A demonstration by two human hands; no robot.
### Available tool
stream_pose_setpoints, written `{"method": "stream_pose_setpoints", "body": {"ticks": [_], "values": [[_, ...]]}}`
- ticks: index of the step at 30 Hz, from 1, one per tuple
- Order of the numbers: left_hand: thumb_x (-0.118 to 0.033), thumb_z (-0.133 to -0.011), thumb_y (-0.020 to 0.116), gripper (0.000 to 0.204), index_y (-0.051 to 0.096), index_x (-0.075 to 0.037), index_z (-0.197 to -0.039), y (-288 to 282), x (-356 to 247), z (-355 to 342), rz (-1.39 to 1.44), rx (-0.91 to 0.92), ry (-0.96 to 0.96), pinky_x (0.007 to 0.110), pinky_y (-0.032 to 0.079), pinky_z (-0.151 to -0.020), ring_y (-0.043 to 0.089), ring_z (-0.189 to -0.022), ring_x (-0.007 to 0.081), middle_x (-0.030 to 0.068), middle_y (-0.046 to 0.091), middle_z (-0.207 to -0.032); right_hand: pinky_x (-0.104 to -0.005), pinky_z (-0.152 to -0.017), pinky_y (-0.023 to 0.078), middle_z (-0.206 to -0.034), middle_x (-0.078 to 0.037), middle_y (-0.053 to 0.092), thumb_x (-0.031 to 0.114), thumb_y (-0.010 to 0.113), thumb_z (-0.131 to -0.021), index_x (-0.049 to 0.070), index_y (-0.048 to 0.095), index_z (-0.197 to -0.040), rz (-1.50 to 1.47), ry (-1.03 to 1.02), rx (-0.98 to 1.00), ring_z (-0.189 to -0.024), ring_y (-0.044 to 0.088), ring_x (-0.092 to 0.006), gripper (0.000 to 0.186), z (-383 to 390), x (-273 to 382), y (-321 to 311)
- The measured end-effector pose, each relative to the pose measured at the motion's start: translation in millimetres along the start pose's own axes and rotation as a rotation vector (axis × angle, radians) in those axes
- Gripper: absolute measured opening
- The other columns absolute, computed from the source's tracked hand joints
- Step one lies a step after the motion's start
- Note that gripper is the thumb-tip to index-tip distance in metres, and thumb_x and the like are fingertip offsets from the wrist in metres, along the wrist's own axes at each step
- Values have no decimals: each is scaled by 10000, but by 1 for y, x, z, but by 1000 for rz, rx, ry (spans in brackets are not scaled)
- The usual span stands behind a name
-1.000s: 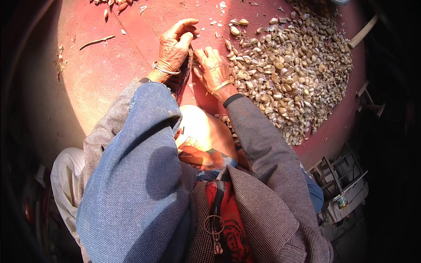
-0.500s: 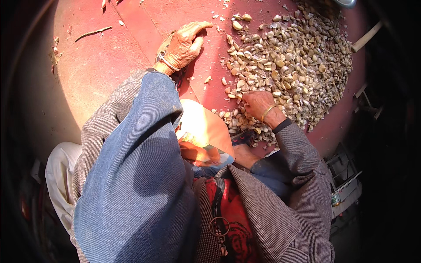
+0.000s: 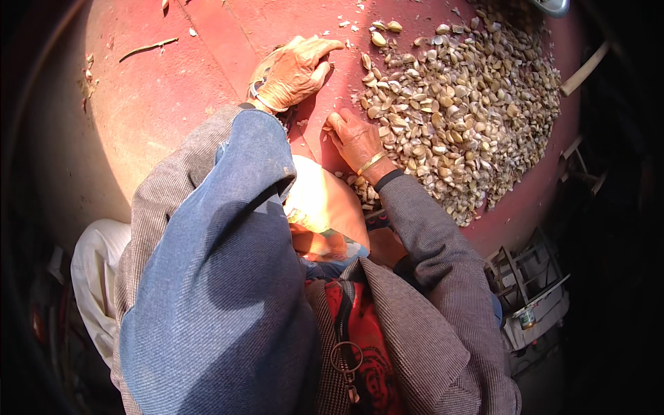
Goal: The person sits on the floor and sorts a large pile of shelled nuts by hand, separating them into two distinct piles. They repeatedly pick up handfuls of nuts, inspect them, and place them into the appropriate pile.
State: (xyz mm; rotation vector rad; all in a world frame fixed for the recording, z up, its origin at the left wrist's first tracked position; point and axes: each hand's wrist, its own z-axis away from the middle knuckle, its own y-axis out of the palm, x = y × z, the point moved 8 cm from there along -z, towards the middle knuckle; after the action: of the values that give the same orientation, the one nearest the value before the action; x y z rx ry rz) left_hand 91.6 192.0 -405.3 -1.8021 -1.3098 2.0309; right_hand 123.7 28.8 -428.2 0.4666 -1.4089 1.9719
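Observation:
A wide heap of pale garlic cloves (image 3: 456,117) covers the right part of the red surface (image 3: 166,90). Left of the heap, my left hand (image 3: 294,72) hovers over or rests on the surface. Its index finger is stretched to the right, the thumb is apart from it, and no held thing shows. My right hand (image 3: 354,142) is at the heap's left edge, fingertips and thumb drawn together in a pinch. Whatever lies between those fingertips is too small to make out. A few loose cloves (image 3: 378,39) lie at the heap's far left corner.
A thin twig (image 3: 148,49) lies at the far left. Skin scraps are scattered about. A metal rim (image 3: 553,7) shows at the far right, with a wooden handle (image 3: 585,69) below it. A pale frame (image 3: 529,277) stands at the lower right. Blue denim cloth (image 3: 221,277) covers much of the near left.
My right hand has moved left and away from me, off the near edge of the cloves, with its fingers pinched. My left hand has hardly moved.

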Motion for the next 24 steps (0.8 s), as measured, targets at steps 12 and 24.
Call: {"method": "stream_pose_setpoints", "body": {"ticks": [12,24], "values": [[1,-868,528,346,648,-72,-1184,14,-1,5,358,59,-110,354,533,-820,671,-875,259,131,688,-945,-320,-555,493,-688,-80,608,167,580,-999,-4,609,-974,-627,525,-45,-600,602,-172,176,24,-66,-16],[-87,-922,561,282,659,7,-1169,93,2,39,969,754,-635,279,523,-665,628,-725,123,50,682,-821,-408,-715,530,-954,-117,653,47,641,-885,49,627,-1040,43,168,56,-852,660,-321,156,28,-47,-76]]}}
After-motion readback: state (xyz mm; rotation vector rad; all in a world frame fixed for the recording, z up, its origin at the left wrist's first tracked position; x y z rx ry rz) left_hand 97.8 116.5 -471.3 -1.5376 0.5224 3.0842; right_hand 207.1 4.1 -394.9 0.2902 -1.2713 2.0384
